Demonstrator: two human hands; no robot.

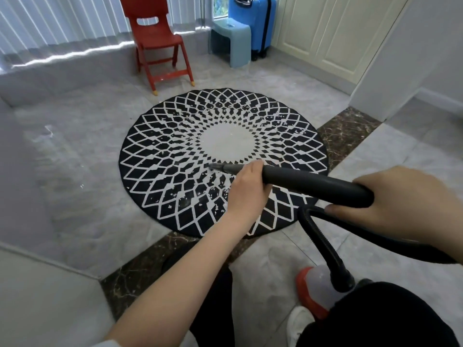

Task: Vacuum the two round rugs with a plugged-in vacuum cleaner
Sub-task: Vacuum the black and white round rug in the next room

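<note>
Round black-and-white rug (175, 156) with a diamond lattice pattern and pale centre lies flat on the grey tile floor (75, 151), its near edge just over a dark marble strip (140, 261). White specks are scattered over the rug, mostly in the near half.

Left hand (246, 186) grips the front of the black vacuum wand (308, 181), fingers curled round it just behind the narrow nozzle (223, 167). Nozzle tip sits over the rug just short of the pale centre (contact with the pile cannot be told).

Right hand (390, 206) grips the thick rear end of the wand, thumb under, fingers wrapped over the top.

Black ribbed hose (323, 244) loops down from the wand's rear to the vacuum body (318, 289), red with a clear canister, on the floor near the person's white shoe (298, 324).

Background: red plastic chair (157, 41), light blue stool (230, 41), blue suitcase (253, 21) behind it, cream cabinet doors (333, 38), vertical blinds (50, 21).
</note>
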